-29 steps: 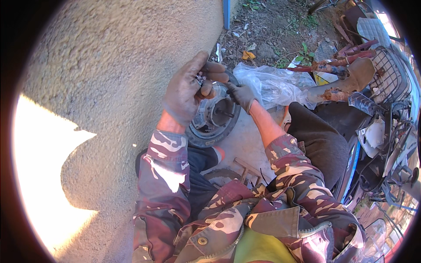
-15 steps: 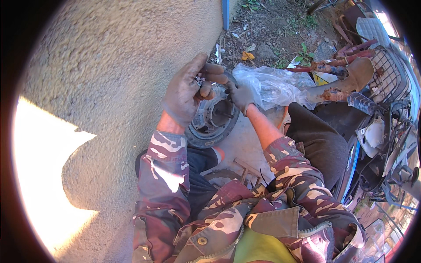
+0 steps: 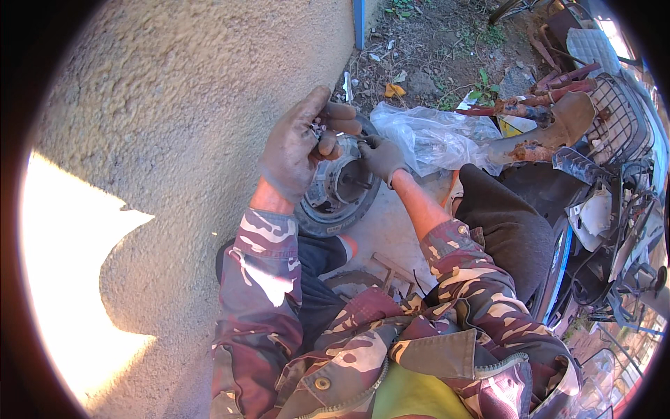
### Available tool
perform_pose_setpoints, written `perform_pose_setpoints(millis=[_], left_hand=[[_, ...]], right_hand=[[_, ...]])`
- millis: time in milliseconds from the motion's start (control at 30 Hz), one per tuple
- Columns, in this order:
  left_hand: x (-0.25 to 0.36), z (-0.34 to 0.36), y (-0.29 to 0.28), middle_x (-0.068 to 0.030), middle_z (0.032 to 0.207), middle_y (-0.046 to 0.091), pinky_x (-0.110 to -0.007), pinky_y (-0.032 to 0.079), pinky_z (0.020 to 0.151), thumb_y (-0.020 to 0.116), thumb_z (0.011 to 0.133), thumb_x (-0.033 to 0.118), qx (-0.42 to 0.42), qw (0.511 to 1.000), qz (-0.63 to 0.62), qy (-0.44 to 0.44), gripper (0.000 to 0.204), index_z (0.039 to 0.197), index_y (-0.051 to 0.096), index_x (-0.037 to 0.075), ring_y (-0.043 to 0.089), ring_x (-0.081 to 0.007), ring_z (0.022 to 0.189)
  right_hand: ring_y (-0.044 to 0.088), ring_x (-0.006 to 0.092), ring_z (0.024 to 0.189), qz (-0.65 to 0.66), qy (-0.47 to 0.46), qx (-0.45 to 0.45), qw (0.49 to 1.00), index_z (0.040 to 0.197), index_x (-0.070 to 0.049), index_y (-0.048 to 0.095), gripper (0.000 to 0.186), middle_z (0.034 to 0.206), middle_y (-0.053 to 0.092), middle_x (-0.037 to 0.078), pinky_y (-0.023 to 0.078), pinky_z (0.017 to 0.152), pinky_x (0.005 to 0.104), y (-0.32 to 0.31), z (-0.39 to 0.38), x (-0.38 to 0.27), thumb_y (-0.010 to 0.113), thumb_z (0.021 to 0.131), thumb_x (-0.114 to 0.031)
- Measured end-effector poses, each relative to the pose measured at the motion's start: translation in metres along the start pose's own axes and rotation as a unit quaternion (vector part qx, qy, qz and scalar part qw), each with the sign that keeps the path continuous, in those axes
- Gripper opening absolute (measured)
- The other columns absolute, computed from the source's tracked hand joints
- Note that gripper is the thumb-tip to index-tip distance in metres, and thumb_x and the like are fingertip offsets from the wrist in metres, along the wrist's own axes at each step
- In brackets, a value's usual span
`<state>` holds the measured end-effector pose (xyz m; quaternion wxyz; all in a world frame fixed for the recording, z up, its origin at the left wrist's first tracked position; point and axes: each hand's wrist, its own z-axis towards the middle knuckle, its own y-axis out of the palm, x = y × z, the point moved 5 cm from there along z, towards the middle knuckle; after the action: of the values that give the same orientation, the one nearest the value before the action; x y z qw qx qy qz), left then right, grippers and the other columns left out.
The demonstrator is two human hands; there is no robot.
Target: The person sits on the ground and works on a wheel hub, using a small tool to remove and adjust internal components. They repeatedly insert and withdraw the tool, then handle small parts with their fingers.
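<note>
My left hand, in a grey work glove, is cupped palm up with its fingers curled around several small metal pieces that look like screws or bolts. Beneath it a wheel with a dark tyre lies on its side, its metal hub and a short axle facing up. Also gloved, my right hand is over the wheel's right side. Its fingers are drawn together near the hub's edge; what they pinch, if anything, is too small to make out.
A rough yellowish wall rises close on the left. Beyond the wheel lies a clear plastic bag, with rusty metal parts beside it. Scrap vehicle parts and a wire basket crowd the right. A small wooden frame is near my legs.
My right hand has turned slightly and drawn its fingers in closer over the hub's edge. The left hand stays in place with the metal pieces.
</note>
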<state>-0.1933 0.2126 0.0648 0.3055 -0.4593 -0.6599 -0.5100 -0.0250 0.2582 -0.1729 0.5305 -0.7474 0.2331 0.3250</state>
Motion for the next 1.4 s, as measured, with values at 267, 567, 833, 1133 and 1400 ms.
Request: perform_pose_setpoints(millis=[267,567,833,1133,1400], left_hand=[[0.000,0.005,0.006,-0.0219,0.128,0.063,-0.027,0.052,0.072,0.048,0.107,0.018,-0.011,1.000,-0.008,0.005,0.047,0.151,0.047,0.003,0.059,-0.0152,0.083],[0.002,0.003,0.009,-0.0194,0.126,0.064,-0.026,0.052,0.069,0.047,0.109,0.020,0.008,1.000,-0.006,-0.001,0.043,0.148,0.051,0.003,0.059,-0.0139,0.083],[0.002,0.002,0.004,-0.0186,0.123,0.065,-0.025,0.052,0.068,0.049,0.109,0.023,0.009,1.000,-0.011,-0.012,0.041,0.141,0.054,-0.001,0.059,-0.0133,0.080],[0.002,0.003,0.006,-0.0200,0.124,0.065,-0.025,0.052,0.068,0.049,0.109,0.023,0.023,0.999,-0.016,-0.022,0.043,0.145,0.052,0.000,0.061,-0.0147,0.084],[0.001,0.003,0.006,-0.0197,0.124,0.065,-0.026,0.052,0.069,0.049,0.109,0.025,0.005,1.000,0.004,0.004,0.043,0.145,0.053,0.000,0.060,-0.0137,0.082]], right_hand=[[0.063,0.0176,0.064,0.321,0.170,-0.053,0.930,0.110,-0.002,0.074,0.046,0.077,0.068,0.009,0.051,0.061,0.0349,0.009,0.013,0.013,0.064,0.100,-0.046],[0.070,0.0391,0.099,-0.010,-0.019,0.063,0.998,0.122,-0.013,0.071,0.031,0.107,0.074,0.018,0.055,0.086,0.0463,-0.023,0.000,-0.026,0.065,0.095,-0.029],[0.072,0.0347,0.097,-0.074,-0.099,0.021,0.992,0.116,-0.013,0.076,0.031,0.107,0.075,0.016,0.055,0.086,0.0424,-0.016,-0.004,-0.032,0.065,0.096,-0.034],[0.072,0.0350,0.103,0.137,0.118,-0.072,0.981,0.119,-0.008,0.074,0.050,0.106,0.076,0.019,0.053,0.091,0.0407,-0.010,0.004,-0.011,0.062,0.097,-0.051],[0.072,0.0339,0.101,-0.039,-0.031,-0.016,0.999,0.118,-0.012,0.074,0.037,0.108,0.075,0.018,0.054,0.088,0.0427,-0.010,0.004,-0.006,0.064,0.096,-0.039]])
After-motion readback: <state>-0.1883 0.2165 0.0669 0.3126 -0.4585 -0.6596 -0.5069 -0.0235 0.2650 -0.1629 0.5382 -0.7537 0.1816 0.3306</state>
